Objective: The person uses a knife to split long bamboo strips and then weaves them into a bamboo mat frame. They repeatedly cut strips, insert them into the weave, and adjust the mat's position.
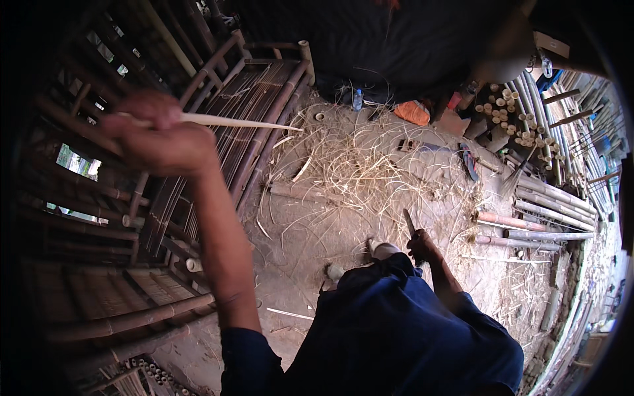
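My left hand (pixel 162 135) is raised at the left, somewhat blurred, its fingers closed round a pale bamboo strip (pixel 231 122). The strip tapers to a thin end that points right, over the edge of a bamboo bench. Low by my right side, my right hand (pixel 423 247) grips a knife (pixel 409 222), its blade pointing away from me. The knife and the strip are well apart. Most of the knife's handle is hidden in my fist.
Curly bamboo shavings (pixel 360 162) litter the ground ahead. At the left stands a slatted bamboo bench (pixel 264 99). Bamboo poles (pixel 551 208) lie at the right, with stacked cut bamboo (pixel 505 109) beyond. A small bottle (pixel 357 100) and an orange bag (pixel 413 112) lie at the far side.
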Motion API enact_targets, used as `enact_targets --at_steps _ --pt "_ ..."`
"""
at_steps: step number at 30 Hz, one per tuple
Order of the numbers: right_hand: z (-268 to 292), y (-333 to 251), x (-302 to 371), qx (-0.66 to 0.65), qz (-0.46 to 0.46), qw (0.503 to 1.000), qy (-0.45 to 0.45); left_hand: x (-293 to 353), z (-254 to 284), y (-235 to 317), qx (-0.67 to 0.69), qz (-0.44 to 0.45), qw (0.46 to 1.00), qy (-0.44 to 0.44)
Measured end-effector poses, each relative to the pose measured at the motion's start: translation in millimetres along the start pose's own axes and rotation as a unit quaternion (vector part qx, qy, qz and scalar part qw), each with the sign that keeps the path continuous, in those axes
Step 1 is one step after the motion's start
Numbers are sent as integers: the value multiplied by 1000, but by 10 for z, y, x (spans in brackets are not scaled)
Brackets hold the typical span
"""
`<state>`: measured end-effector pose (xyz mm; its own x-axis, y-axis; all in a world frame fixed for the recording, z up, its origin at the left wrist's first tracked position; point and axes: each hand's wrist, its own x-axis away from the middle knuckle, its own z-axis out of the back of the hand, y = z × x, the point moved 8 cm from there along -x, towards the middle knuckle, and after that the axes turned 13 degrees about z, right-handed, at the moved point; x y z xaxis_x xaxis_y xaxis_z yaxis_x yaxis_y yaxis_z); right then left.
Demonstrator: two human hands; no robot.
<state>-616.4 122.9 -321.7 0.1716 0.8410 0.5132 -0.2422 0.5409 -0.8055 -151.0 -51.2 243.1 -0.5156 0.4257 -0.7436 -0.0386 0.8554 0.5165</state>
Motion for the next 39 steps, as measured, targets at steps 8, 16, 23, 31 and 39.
enact_targets --at_steps 8,16,23,31,39 --pt "-72 -538 -154 -90 110 989 -40 543 -349 -79 8 33 998 -60" --pt "-174 -3237 357 117 452 884 36 826 -875 -23 61 -71 991 -100" --pt "-84 -4828 1090 -4 668 741 71 1087 -1289 41 25 -92 989 -113" --pt "-321 -4597 397 163 576 801 -1 1232 -1551 -86 30 -79 993 -78" --pt "-128 -4626 356 110 617 779 25 1394 -1897 -44 -12 -122 986 -116"
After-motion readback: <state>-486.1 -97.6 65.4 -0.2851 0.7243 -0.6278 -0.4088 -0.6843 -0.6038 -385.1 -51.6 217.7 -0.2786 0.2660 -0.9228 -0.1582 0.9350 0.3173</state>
